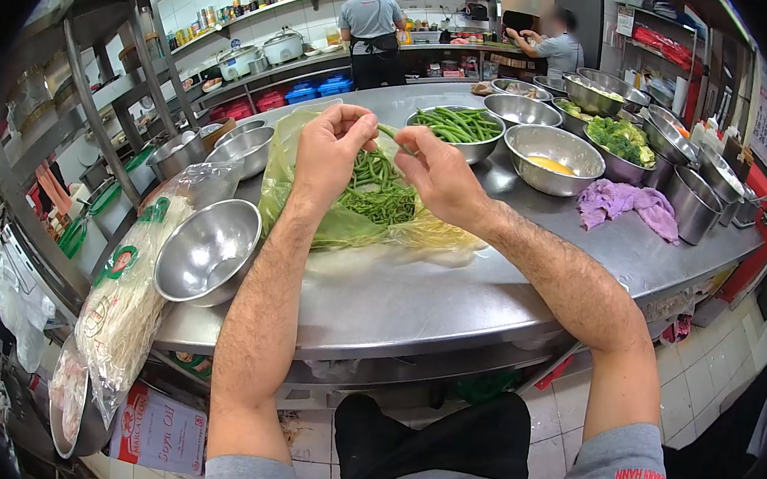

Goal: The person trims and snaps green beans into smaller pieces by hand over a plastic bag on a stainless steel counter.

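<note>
1. Hands: your left hand (329, 154) and right hand (448, 179) are raised over the desk (414, 302), slightly apart, with fingertips turned towards each other.
2. Item: one green bean (387, 131) lies in the narrow gap between the fingertips. Your left thumb and fingers are pinched on one end. Your right fingers are curled at the other; whether they grip it, you cannot be cleared on, as the contact is hidden.
3. Axis: the bean runs crosswise, left to right, dipping a little towards your right hand. Neither hand is clearly nearer; each is at an end.
4. Below: the open plastic bag (281, 176) of loose beans (376, 204) lies under and between your wrists, set back from the desk's near edge.
5. Beyond: the bowl of whole beans (480, 152) stands towards the desk's far edge, past your right hand, which is the nearer of the two to it.
</note>
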A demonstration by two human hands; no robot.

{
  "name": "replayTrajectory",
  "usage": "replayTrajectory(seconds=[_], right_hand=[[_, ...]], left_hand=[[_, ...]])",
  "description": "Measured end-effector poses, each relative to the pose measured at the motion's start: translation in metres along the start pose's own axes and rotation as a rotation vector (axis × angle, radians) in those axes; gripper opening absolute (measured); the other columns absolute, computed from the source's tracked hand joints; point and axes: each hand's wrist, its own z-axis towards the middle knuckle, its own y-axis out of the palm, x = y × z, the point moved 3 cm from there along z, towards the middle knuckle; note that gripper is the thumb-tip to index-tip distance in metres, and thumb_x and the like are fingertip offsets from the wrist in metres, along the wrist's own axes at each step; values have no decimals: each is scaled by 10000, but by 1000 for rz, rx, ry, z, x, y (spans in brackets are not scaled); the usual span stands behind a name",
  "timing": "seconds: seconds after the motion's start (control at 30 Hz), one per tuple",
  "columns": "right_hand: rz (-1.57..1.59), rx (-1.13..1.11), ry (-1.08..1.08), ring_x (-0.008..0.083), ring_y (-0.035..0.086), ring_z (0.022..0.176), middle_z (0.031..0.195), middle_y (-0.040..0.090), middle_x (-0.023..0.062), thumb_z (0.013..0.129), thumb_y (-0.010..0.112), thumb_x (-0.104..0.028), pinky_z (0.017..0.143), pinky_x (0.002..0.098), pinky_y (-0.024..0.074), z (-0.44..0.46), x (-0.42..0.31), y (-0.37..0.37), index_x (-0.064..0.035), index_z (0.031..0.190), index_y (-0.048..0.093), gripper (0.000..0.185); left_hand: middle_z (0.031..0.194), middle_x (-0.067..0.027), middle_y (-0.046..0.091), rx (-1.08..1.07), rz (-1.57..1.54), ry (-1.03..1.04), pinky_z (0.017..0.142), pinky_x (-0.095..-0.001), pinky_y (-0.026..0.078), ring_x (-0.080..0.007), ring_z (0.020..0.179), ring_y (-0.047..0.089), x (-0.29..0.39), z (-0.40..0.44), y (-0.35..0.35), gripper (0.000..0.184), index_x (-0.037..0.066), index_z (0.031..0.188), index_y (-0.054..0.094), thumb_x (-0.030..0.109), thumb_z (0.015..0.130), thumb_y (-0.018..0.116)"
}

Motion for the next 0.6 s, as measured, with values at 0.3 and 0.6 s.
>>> replayTrajectory(seconds=[0.3, 0.6], right_hand=[[-775, 164, -133, 279, 609, 846, 931, 609, 117, 828, 536, -39, 713, 387, 476, 25, 32, -53, -50, 970, 579, 149], [-1057, -154, -118, 263, 533, 1030, 1044, 575, 114, 798, 557, -75, 866, 442, 388, 15, 53, -44, -69, 974, 644, 196]], left_hand=[[871, -86, 669, -110, 552, 58, 740, -337, 504, -215, 798, 641, -17, -3, -8, 196, 28, 975, 647, 182, 855, 627], [1021, -131, 604, -528, 1065, 61, 868, -389, 468, -277, 989, 588, -68, -4, 4, 207, 86, 1047, 667, 165, 890, 559]])
